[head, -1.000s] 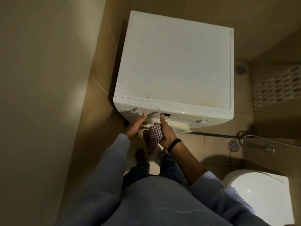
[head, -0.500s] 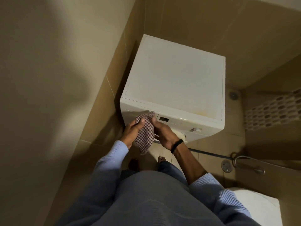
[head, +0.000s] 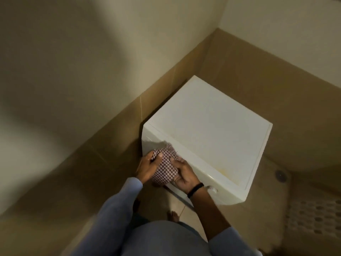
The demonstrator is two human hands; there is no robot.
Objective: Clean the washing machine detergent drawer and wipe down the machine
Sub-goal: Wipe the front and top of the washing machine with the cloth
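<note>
A white washing machine (head: pixel 208 130) stands in a tiled corner, seen from above. A red-and-white checked cloth (head: pixel 166 168) is held between both hands against the machine's upper front left corner. My left hand (head: pixel 148 168) grips the cloth's left side, thumb on top. My right hand (head: pixel 184 175), with a black band on the wrist, grips the right side. The front panel where the detergent drawer sits is hidden behind the cloth and hands. A control knob (head: pixel 214 190) shows just right of my right wrist.
Tan tiled walls close in on the machine at left and behind. A floor drain (head: pixel 280 175) lies to the right of the machine. A patterned mat or basket (head: pixel 313 218) sits at the lower right. My bare foot (head: pixel 174 216) stands on the floor tiles below.
The view has tilted up and left, losing the toilet. My left hand went from the front panel to the cloth; both hands now hold it higher, at the machine's front left corner.
</note>
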